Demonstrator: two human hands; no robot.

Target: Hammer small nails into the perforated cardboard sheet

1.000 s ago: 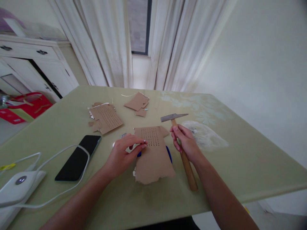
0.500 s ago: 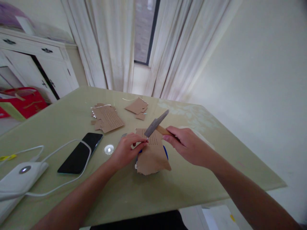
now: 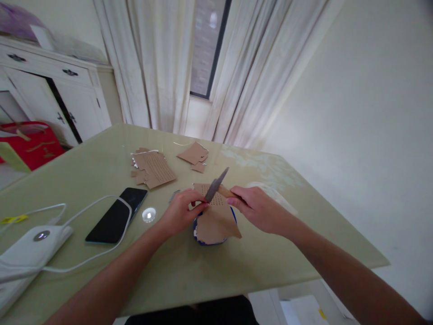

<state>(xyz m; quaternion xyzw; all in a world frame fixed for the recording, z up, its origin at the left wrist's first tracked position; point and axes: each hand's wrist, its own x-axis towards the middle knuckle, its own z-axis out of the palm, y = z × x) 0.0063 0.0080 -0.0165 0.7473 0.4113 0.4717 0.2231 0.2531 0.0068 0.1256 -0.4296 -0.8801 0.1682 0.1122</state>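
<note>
Centre frame: right hand (image 3: 253, 208) clamps hammer (image 3: 216, 185); left hand (image 3: 181, 211), grip unclear, sits at the hammer's head over cardboard (image 3: 216, 223); a misaimed blow could bruise that hand.

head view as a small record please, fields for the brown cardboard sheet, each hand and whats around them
brown cardboard sheet: rows of small holes, ragged near edge
under it: blue-edged object, mostly covered
left hand: thumb and finger pinched over the sheet; anything between them is hidden
right hand: gripping a wooden-handled, grey metal hammer
hammer: lower end of its head at the left hand's pinch; contact unclear
left of sheet: flat black rectangular phone, white cable looped across it
farther back: perforated brown cardboard piece
</note>
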